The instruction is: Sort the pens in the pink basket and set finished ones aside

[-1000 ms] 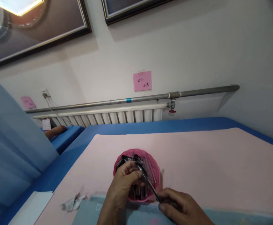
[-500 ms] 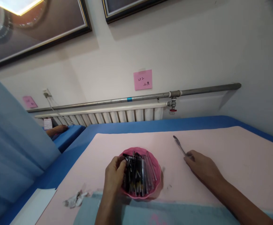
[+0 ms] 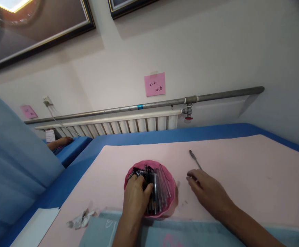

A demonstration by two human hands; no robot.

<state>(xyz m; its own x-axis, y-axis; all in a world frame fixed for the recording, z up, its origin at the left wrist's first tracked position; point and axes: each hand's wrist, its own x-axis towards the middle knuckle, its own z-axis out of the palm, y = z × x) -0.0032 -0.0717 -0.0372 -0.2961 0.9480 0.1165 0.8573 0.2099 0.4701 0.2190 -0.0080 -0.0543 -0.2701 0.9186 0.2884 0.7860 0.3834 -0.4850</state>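
My left hand (image 3: 136, 195) reaches into the pink basket (image 3: 174, 192), its fingers curled down over black pen parts (image 3: 149, 171). Their tips are partly hidden among the pieces. Clear plastic tubes (image 3: 162, 187) fill the right side of the same basket. To the right of it, my right hand (image 3: 208, 192) hovers low over the pink sheet, with fingers loosely bent and thumb apart, holding nothing visible. Just behind those fingers lies a slim metal tool (image 3: 194, 157) with a flattened dark end, its near end hidden by the hand.
The pink sheet (image 3: 254, 171) covers a blue bed (image 3: 203, 129). A crumpled tissue (image 3: 80, 219), white paper (image 3: 37, 224) and a blue-green cloth (image 3: 190, 233) lie near the front. A blue curtain (image 3: 13, 164) hangs left; beyond it shows another person's arm (image 3: 60, 142). A radiator (image 3: 134, 126) stands behind.
My right hand has let go of the metal tool, which now lies on the sheet, and has moved left toward the basket. My left hand has shifted right, deeper over the pen parts.
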